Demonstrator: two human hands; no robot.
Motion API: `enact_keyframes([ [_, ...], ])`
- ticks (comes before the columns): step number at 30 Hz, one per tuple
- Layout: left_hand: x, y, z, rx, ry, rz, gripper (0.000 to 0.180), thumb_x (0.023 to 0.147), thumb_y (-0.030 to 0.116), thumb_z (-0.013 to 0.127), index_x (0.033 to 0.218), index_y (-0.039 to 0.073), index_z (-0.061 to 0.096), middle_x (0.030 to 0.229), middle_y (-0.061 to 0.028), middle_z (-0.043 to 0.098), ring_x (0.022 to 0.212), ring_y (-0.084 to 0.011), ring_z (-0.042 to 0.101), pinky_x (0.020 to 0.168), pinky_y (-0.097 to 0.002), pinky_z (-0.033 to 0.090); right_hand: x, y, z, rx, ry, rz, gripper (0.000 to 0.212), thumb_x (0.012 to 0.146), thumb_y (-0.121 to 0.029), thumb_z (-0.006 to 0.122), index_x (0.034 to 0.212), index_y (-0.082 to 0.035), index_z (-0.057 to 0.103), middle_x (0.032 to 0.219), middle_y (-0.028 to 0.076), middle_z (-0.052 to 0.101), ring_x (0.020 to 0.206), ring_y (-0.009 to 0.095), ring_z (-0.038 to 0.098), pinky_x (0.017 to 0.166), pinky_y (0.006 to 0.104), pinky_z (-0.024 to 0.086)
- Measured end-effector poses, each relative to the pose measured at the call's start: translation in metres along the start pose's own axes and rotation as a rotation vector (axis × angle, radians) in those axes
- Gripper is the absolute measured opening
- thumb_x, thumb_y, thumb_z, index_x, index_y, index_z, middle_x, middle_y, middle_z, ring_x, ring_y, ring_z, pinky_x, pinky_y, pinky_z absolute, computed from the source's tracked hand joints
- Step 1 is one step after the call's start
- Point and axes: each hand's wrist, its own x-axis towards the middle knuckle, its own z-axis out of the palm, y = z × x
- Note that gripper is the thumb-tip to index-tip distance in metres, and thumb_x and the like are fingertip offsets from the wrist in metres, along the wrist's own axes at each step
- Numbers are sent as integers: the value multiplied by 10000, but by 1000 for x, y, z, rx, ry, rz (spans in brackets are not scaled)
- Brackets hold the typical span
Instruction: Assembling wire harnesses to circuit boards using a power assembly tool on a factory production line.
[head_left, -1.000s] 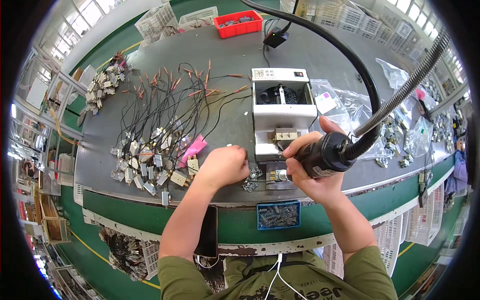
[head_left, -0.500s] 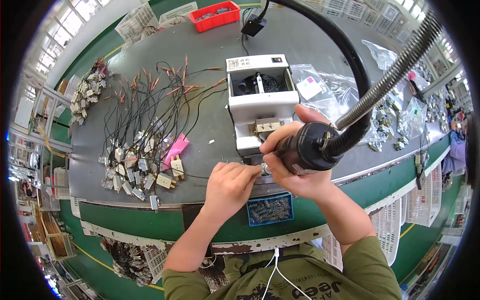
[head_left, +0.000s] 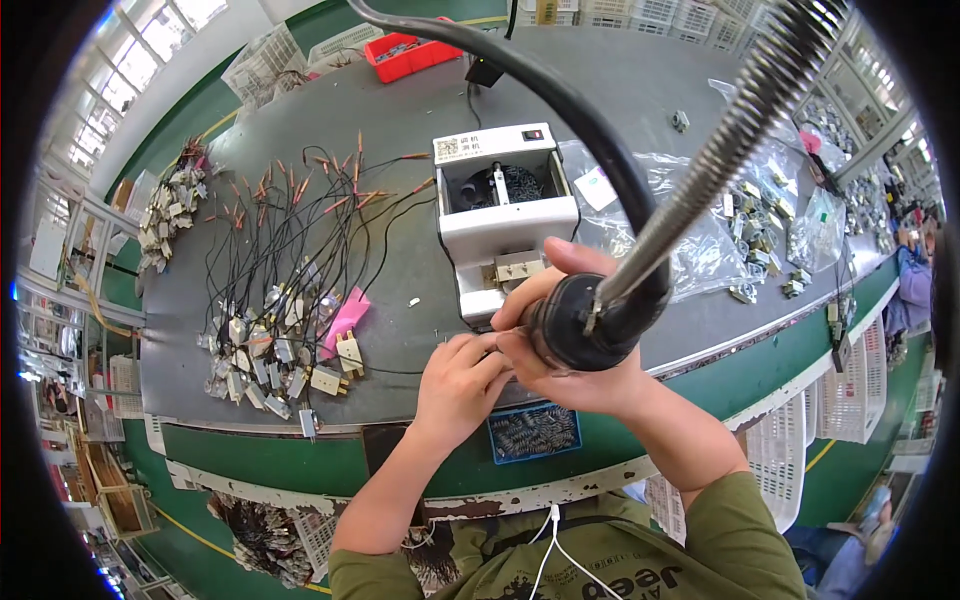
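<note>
My right hand (head_left: 600, 385) is wrapped round a black power screwdriver (head_left: 585, 325), whose top faces up toward me and whose tip is hidden. Close beside it, my left hand (head_left: 458, 388) is closed with its fingertips together, pinching a small part that the fingers cover. A thin black cable (head_left: 398, 371) runs into this hand from the left. Both hands meet just in front of a white screw-feeder machine (head_left: 508, 228), which has dark screws in its open top and a metal block at its front. Below them, a blue tray (head_left: 492, 440) holds many small metal pieces.
Left on the bench lies a pile of corded plugs (head_left: 275, 350) with a pink scrap (head_left: 345, 320). Clear plastic bags (head_left: 690, 265) and loose metal parts (head_left: 760, 225) lie to the right. A coiled spring (head_left: 730, 130) and a black hose (head_left: 590, 110) cross overhead. Far back stands a red bin (head_left: 410, 62).
My right hand and the screwdriver have shifted left, closer against my left hand. The small pale part seen between the hands is now covered. The whole view has also shifted slightly.
</note>
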Motion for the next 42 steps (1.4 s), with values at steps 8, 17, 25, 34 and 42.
enact_keyframes([
  [8,5,-5,-9,-32,-67,28,121,805,138,753,887,92,677,1123,0,688,857,-234,631,744,-366,493,31,-48,-15,132,173,62,1024,860,-23,731,1566,-115,-4,1037,178,667,717,169,679,710,299,557],
  [17,0,-7,-1,-38,-37,33,96,810,142,764,861,118,686,1100,3,698,834,-225,639,734,-363,507,46,-19,-3,234,438,38,1028,855,80,667,1566,-71,-61,894,129,687,643,141,659,608,250,552],
  [25,-5,-2,-3,48,-72,5,106,817,146,724,911,141,676,1150,24,673,889,-188,633,738,-354,479,45,-5,3,227,419,-5,1003,853,100,661,1561,-56,-32,922,126,681,667,136,654,640,249,551],
  [34,-6,-4,-2,37,-60,17,109,809,129,717,911,148,682,1168,19,668,912,-187,631,748,-343,478,44,-4,11,-47,398,19,938,880,65,665,1554,-22,19,947,114,667,689,127,643,676,258,541],
  [42,-6,-4,-3,36,-56,29,122,801,130,722,916,140,683,1160,14,672,902,-190,634,759,-353,488,73,0,-10,137,-165,24,973,810,147,655,1557,-43,61,1080,193,672,889,200,686,752,289,574],
])
